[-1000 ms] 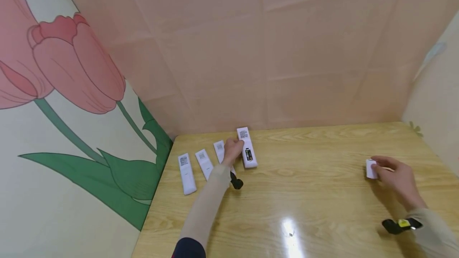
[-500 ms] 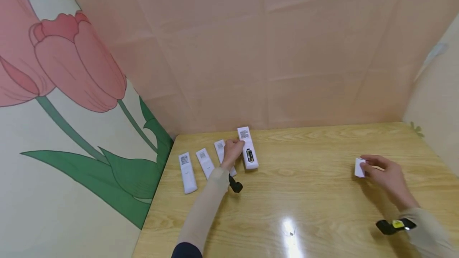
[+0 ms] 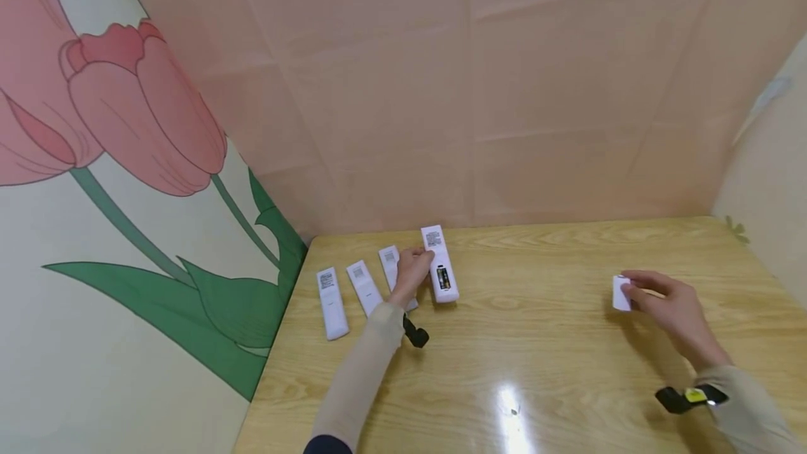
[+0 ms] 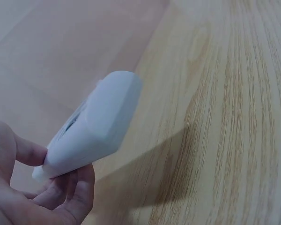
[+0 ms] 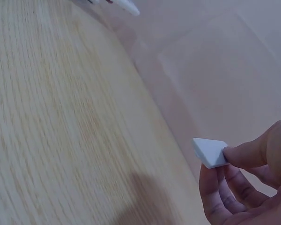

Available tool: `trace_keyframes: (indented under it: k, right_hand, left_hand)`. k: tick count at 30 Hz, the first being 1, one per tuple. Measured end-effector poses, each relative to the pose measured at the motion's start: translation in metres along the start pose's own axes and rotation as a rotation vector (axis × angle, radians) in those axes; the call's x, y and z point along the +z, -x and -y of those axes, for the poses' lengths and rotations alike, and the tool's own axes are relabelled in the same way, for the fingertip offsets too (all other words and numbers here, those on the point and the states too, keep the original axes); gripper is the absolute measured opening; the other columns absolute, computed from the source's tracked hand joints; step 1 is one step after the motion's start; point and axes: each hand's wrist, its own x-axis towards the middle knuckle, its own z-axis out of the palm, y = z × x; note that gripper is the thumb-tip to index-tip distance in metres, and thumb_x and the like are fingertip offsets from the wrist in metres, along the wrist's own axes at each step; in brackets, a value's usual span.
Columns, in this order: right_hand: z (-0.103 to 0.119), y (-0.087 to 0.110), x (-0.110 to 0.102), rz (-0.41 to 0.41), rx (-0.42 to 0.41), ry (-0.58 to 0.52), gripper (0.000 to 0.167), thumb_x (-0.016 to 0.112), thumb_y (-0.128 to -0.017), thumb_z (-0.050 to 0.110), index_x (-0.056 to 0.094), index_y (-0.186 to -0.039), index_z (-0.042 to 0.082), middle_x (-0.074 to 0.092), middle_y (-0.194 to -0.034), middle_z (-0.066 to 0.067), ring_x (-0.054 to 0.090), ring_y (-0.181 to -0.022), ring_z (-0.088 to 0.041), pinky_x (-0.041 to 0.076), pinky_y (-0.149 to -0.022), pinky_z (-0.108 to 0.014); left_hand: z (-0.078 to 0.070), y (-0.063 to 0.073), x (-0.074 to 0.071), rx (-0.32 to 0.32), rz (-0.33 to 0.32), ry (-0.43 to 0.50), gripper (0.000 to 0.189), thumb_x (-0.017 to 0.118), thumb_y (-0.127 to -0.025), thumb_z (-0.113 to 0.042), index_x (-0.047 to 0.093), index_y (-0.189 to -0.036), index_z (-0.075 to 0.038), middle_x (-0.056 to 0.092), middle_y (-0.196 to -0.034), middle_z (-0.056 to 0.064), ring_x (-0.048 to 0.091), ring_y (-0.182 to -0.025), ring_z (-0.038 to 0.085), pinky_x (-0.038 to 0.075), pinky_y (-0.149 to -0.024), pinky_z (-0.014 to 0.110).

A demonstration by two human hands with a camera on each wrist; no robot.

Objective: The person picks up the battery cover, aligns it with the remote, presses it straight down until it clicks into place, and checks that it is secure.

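My left hand [image 3: 412,270] grips a white remote control [image 3: 435,251] by its side, thumb on its back face. The remote's battery compartment is uncovered, and a dark battery [image 3: 444,278] shows inside. In the left wrist view the remote [image 4: 100,117] is tilted above the wood and casts a shadow, with my left fingers [image 4: 86,187] curled beneath it. Off to the right, my right hand [image 3: 671,303] pinches a small white battery cover [image 3: 621,293] above the table. The right wrist view shows this cover [image 5: 210,152] between thumb and fingertips.
Left of the held remote, a first remote [image 3: 332,303], a second [image 3: 364,287] and a third [image 3: 389,265] lie face down in a slanted row. My left hand and forearm partly hide the third. The wooden table [image 3: 536,335] meets a pinkish-brown sheet [image 3: 567,125] behind.
My right hand has moved left with the battery cover, toward the remote. My left hand keeps its grip, and the held remote has shifted slightly right.
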Motion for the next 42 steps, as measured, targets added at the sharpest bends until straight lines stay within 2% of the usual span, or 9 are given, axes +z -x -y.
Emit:
trace_keyframes:
  k: [4, 10, 18, 22, 24, 29, 32, 37, 42]
  right_hand:
    - [0.008, 0.001, 0.004, 0.014, -0.011, 0.027, 0.04, 0.071, -0.105, 0.022, 0.067, -0.138, 0.0, 0.064, -0.1, 0.036, 0.065, -0.085, 0.007, 0.06, -0.069, -0.019]
    - [0.016, 0.002, 0.008, 0.051, -0.022, 0.073, 0.05, 0.066, -0.108, 0.028, 0.059, -0.144, -0.006, 0.06, -0.105, 0.036, 0.066, -0.089, 0.007, 0.062, -0.072, -0.02]
    - [0.03, 0.002, 0.018, 0.073, -0.071, -0.042, 0.043, 0.067, -0.107, 0.018, 0.06, -0.141, -0.008, 0.067, -0.107, 0.028, 0.07, -0.091, 0.004, 0.064, -0.075, -0.023]
    - [0.036, 0.002, 0.024, 0.074, -0.085, -0.102, 0.04, 0.068, -0.106, 0.012, 0.062, -0.14, -0.007, 0.07, -0.107, 0.022, 0.071, -0.091, 0.002, 0.064, -0.075, -0.023]
    - [0.038, 0.003, 0.026, 0.074, -0.089, -0.143, 0.035, 0.068, -0.105, 0.01, 0.066, -0.138, -0.001, 0.071, -0.106, 0.02, 0.072, -0.09, 0.001, 0.064, -0.075, -0.023]
    - [0.048, 0.005, 0.033, 0.091, -0.105, -0.205, 0.03, 0.069, -0.104, 0.009, 0.069, -0.133, 0.002, 0.072, -0.104, 0.016, 0.074, -0.088, -0.002, 0.064, -0.075, -0.023]
    - [0.053, 0.006, 0.038, 0.104, -0.104, -0.155, 0.036, 0.068, -0.106, 0.012, 0.064, -0.137, -0.005, 0.071, -0.106, 0.018, 0.074, -0.088, -0.003, 0.064, -0.076, -0.023]
    - [0.061, 0.007, 0.045, 0.117, -0.105, -0.072, 0.044, 0.067, -0.107, 0.019, 0.059, -0.141, -0.008, 0.066, -0.11, 0.019, 0.073, -0.09, -0.002, 0.064, -0.076, -0.023]
    - [0.071, 0.005, 0.055, 0.122, -0.104, -0.075, 0.044, 0.067, -0.107, 0.016, 0.059, -0.14, -0.01, 0.067, -0.109, 0.018, 0.072, -0.09, -0.003, 0.065, -0.076, -0.024]
  left_hand:
    - [-0.001, 0.005, -0.001, 0.01, 0.014, 0.018, 0.046, 0.065, -0.096, -0.027, 0.068, -0.131, 0.002, 0.073, -0.117, 0.014, 0.064, -0.08, 0.016, 0.061, -0.079, 0.042]
    - [-0.004, 0.01, 0.001, 0.006, 0.031, 0.062, 0.045, 0.065, -0.1, -0.029, 0.066, -0.134, 0.001, 0.073, -0.119, 0.016, 0.066, -0.086, 0.016, 0.062, -0.091, 0.051]
    - [-0.003, 0.015, 0.005, 0.01, -0.001, 0.05, 0.041, 0.068, -0.097, -0.028, 0.069, -0.126, 0.001, 0.074, -0.111, 0.014, 0.063, -0.081, 0.015, 0.06, -0.075, 0.035]
    - [-0.001, 0.016, 0.007, 0.014, 0.0, 0.054, 0.041, 0.069, -0.096, -0.028, 0.071, -0.125, 0.001, 0.075, -0.11, 0.013, 0.064, -0.083, 0.015, 0.061, -0.077, 0.035]
    - [-0.001, 0.018, 0.008, 0.016, -0.001, 0.051, 0.041, 0.07, -0.096, -0.029, 0.072, -0.125, 0.001, 0.076, -0.109, 0.012, 0.065, -0.083, 0.015, 0.06, -0.077, 0.033]
    - [-0.001, 0.023, 0.009, 0.033, 0.001, 0.051, 0.039, 0.07, -0.097, -0.028, 0.074, -0.124, 0.0, 0.077, -0.106, 0.011, 0.064, -0.079, 0.013, 0.056, -0.069, 0.029]
    - [-0.001, 0.024, 0.009, 0.034, 0.0, 0.057, 0.039, 0.07, -0.097, -0.028, 0.075, -0.124, -0.001, 0.077, -0.105, 0.01, 0.064, -0.078, 0.012, 0.058, -0.072, 0.032]
    - [0.0, 0.027, 0.009, 0.04, 0.013, 0.105, 0.038, 0.07, -0.097, -0.026, 0.075, -0.124, 0.0, 0.077, -0.103, 0.011, 0.065, -0.077, 0.012, 0.063, -0.08, 0.045]
    - [0.001, 0.03, 0.008, 0.037, 0.031, 0.157, 0.039, 0.07, -0.097, -0.024, 0.073, -0.125, 0.002, 0.077, -0.099, 0.011, 0.065, -0.075, 0.012, 0.062, -0.076, 0.043]
